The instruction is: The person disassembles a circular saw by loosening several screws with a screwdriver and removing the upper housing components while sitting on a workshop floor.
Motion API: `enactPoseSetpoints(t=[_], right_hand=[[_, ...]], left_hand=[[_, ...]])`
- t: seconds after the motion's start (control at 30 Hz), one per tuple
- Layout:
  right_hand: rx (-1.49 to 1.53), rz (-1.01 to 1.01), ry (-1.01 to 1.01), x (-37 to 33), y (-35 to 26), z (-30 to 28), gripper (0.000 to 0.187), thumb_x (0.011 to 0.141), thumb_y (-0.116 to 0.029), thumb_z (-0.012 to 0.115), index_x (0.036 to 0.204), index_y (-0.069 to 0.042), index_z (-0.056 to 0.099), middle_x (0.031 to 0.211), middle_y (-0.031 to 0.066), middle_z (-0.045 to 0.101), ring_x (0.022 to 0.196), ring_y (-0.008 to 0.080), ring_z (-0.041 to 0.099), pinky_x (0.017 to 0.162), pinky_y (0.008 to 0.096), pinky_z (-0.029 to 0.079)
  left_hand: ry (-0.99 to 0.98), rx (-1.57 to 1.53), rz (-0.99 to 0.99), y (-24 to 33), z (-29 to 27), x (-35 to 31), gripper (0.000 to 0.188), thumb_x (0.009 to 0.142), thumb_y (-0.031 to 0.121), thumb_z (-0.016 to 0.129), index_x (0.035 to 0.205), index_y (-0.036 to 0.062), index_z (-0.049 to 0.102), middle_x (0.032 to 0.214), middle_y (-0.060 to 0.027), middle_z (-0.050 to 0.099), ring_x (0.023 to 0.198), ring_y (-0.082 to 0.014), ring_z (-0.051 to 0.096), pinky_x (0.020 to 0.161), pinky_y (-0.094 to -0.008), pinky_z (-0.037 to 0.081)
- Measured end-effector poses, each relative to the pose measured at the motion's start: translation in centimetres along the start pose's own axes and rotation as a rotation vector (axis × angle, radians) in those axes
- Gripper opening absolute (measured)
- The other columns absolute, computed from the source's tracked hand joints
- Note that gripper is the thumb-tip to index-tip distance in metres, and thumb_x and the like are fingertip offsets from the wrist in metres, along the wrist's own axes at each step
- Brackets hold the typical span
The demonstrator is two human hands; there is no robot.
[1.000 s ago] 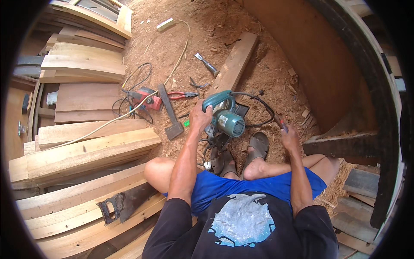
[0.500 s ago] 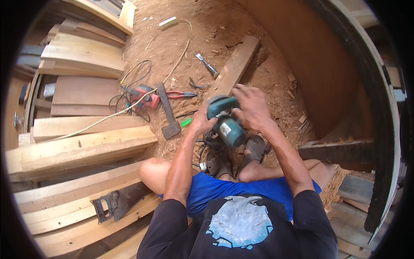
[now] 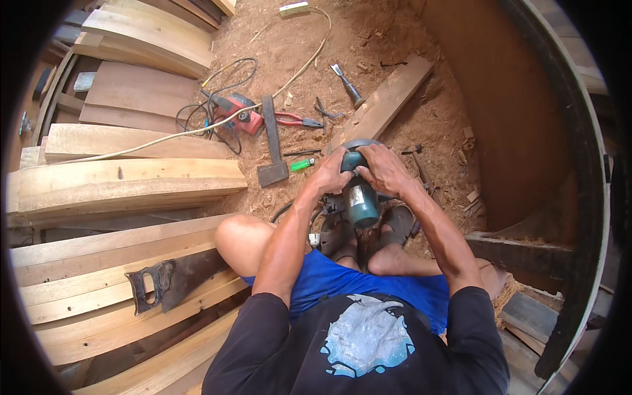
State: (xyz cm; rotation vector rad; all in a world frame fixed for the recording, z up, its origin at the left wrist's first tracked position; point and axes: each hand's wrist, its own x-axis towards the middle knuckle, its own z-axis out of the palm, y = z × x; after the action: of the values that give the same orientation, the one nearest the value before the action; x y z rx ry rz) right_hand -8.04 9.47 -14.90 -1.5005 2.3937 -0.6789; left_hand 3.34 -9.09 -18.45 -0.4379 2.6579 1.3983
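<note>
Between my shins, a teal circular saw point(image 3: 362, 205) is held upright with its motor barrel toward me and its curved grey guard on the far side. My left hand point(image 3: 331, 176) wraps the left of its body, thumb pointing inward. On the right, my right hand point(image 3: 384, 171) closes over the top, its thumb near the left one. Just beyond the guard lies a wooden plank point(image 3: 388, 99), running away to the right. The blade and the undersides of my fingers are hidden.
Left of the plank lie a chisel point(image 3: 347, 85), red-handled pliers point(image 3: 299, 121), a hammer-like tool point(image 3: 271, 141), a green lighter point(image 3: 302, 164) and a red power tool point(image 3: 237, 113) with cables. A handsaw point(image 3: 187, 280) rests on stacked boards point(image 3: 131, 187). A curved brown wall point(image 3: 520, 125) rises right.
My right hand, raised and blurred beside the saw earlier, has come down onto it. The saw has turned more upright, and my view has shifted.
</note>
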Motion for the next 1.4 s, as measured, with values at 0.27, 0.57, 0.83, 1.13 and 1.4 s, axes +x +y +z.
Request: enactPoseSetpoints(t=[0.27,0.57,0.83,1.13,1.4], right_hand=[[-0.016,0.026,-0.013,0.6,-0.3,-0.1,0.042,0.097,-0.029,0.073,0.128,-0.003,0.062,0.12,0.0255,0.069,0.115,0.0472,0.063,0.1,0.0559,0.05],[0.263,0.15,-0.009,1.2,1.4,-0.8,0.043,0.099,-0.025,0.068,0.135,-0.001,0.065,0.131,0.0247,0.069,0.125,0.0444,0.064,0.106,0.0535,0.05],[0.201,0.046,0.01,-0.6,2.9,0.3,0.047,0.101,-0.024,0.065,0.141,-0.002,0.064,0.135,0.0278,0.068,0.128,0.0447,0.064,0.114,0.0511,0.048],[0.16,0.211,-0.043,0.5,0.5,-1.0,0.053,0.091,-0.037,0.075,0.131,-0.003,0.071,0.123,0.0265,0.074,0.117,0.0444,0.069,0.102,0.0528,0.054],[0.261,0.313,-0.053,0.8,1.2,-0.9,0.06,0.085,-0.042,0.082,0.128,-0.002,0.071,0.119,0.0264,0.075,0.115,0.0443,0.071,0.1,0.0526,0.055]], left_hand=[[-0.013,0.053,0.008,0.2,-0.2,0.3,0.057,0.088,0.022,0.075,0.139,0.0041,0.055,0.121,-0.0295,0.07,0.111,-0.0465,0.07,0.096,-0.0529,0.055],[-0.052,0.017,-0.001,0.6,-0.5,0.2,0.053,0.089,0.017,0.075,0.138,0.008,0.056,0.12,-0.0271,0.071,0.112,-0.0439,0.07,0.096,-0.0526,0.054],[-0.062,0.033,-0.011,0.8,-0.2,0.3,0.056,0.092,0.018,0.079,0.141,0.0075,0.055,0.122,-0.0256,0.07,0.114,-0.0429,0.069,0.098,-0.0516,0.054],[-0.023,0.068,0.001,0.3,0.0,0.4,0.062,0.093,0.018,0.077,0.147,0.0062,0.049,0.127,-0.0285,0.068,0.118,-0.0469,0.067,0.101,-0.0528,0.052],[-0.012,0.08,-0.012,1.7,0.1,0.1,0.06,0.096,0.016,0.071,0.147,0.002,0.044,0.127,-0.0351,0.067,0.121,-0.0513,0.066,0.104,-0.0556,0.051]])
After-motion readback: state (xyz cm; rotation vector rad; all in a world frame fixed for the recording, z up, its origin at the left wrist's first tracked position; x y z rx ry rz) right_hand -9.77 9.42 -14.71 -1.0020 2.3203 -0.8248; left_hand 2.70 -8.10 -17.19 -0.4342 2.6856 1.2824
